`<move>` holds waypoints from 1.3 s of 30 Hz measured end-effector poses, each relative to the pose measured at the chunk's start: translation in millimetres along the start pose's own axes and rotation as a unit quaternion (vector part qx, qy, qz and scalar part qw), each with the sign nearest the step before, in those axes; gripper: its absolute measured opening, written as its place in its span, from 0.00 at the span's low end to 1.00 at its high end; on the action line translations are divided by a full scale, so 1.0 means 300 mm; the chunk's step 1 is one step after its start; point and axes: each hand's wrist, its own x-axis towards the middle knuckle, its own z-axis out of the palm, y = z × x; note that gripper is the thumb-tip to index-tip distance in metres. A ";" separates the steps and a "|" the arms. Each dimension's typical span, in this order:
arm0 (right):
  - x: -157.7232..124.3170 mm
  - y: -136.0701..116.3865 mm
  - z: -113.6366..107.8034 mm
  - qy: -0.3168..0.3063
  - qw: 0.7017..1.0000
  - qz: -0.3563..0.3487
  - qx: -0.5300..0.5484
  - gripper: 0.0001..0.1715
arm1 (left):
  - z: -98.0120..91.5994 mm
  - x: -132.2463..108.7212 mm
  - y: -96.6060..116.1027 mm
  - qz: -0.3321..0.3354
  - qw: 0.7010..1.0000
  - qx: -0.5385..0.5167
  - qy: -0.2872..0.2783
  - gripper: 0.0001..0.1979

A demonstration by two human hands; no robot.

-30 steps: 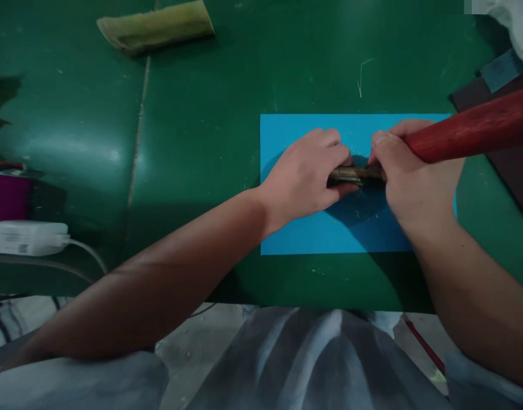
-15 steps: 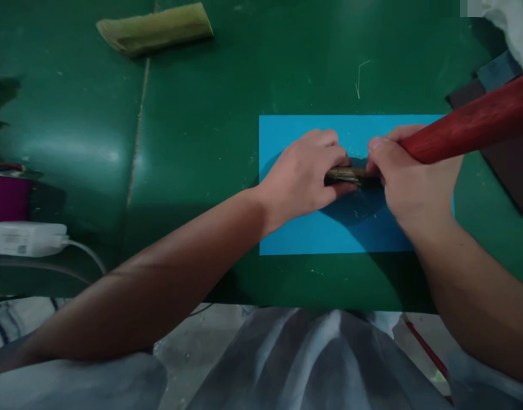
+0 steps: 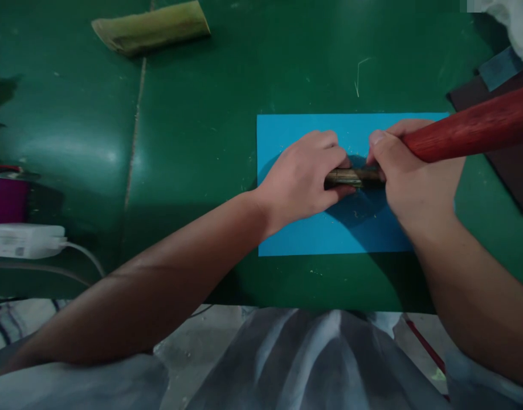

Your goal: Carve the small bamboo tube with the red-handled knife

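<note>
My left hand (image 3: 304, 176) is closed around one end of a thin brownish stick (image 3: 355, 176) that lies over a blue sheet (image 3: 287, 136) on the green table. My right hand (image 3: 409, 176) is closed around a tool with a thick red wooden handle (image 3: 475, 128) that points up to the right. The tool's working end is hidden under my fingers, right at the stick. The two hands are almost touching, with only a short piece of the stick showing between them.
A split piece of yellow-green bamboo (image 3: 152, 27) lies at the far left of the green table (image 3: 193, 114). A white power adapter (image 3: 26, 240) with a cable and a purple object (image 3: 5, 199) sit at the left edge. Dark sheets (image 3: 513, 171) lie at the right.
The red handle dipped and rose slightly; both hands stay on the stick at nearly the same spot.
</note>
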 end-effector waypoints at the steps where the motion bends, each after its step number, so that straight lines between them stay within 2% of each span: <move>1: -0.002 -0.003 -0.002 -0.002 1.000 -0.004 -0.004 0.17 | -0.001 0.001 0.001 -0.001 1.000 0.001 0.000 0.09; 9: -0.002 0.012 0.010 -0.006 1.000 -0.017 0.009 0.17 | 0.003 0.002 -0.004 -0.002 1.000 -0.008 0.002 0.09; 11: 0.001 0.025 0.019 0.019 0.998 -0.044 0.046 0.16 | 0.004 0.001 -0.006 -0.001 1.000 -0.013 0.005 0.09; 14: 0.001 0.021 0.018 0.029 0.997 -0.038 0.058 0.17 | 0.003 0.001 -0.006 -0.003 1.000 -0.018 0.005 0.09; 15: 0.000 0.013 0.012 0.028 0.998 -0.027 0.040 0.18 | 0.002 0.001 -0.005 -0.004 1.000 -0.017 0.003 0.09; 17: -0.005 -0.007 -0.002 -0.021 1.000 0.012 -0.012 0.17 | 0.000 0.001 -0.002 -0.007 1.000 -0.014 0.000 0.09; 21: -0.010 -0.023 -0.014 -0.017 1.000 -0.003 0.000 0.16 | -0.003 0.000 0.003 -0.014 1.000 -0.009 0.001 0.09; 26: -0.002 0.001 0.009 0.000 1.000 -0.008 0.021 0.15 | 0.002 0.000 -0.001 -0.010 1.000 -0.013 0.011 0.07; 31: -0.002 0.014 0.016 0.010 0.999 -0.031 0.024 0.16 | 0.014 0.006 -0.016 0.007 1.000 -0.021 0.017 0.10; 36: -0.016 -0.002 0.001 -0.040 0.999 -0.006 0.022 0.19 | 0.014 0.008 -0.022 0.005 0.999 -0.040 0.012 0.11; 39: -0.018 -0.016 -0.007 -0.028 0.999 0.008 0.040 0.18 | 0.010 0.008 -0.021 0.008 0.999 -0.037 0.013 0.12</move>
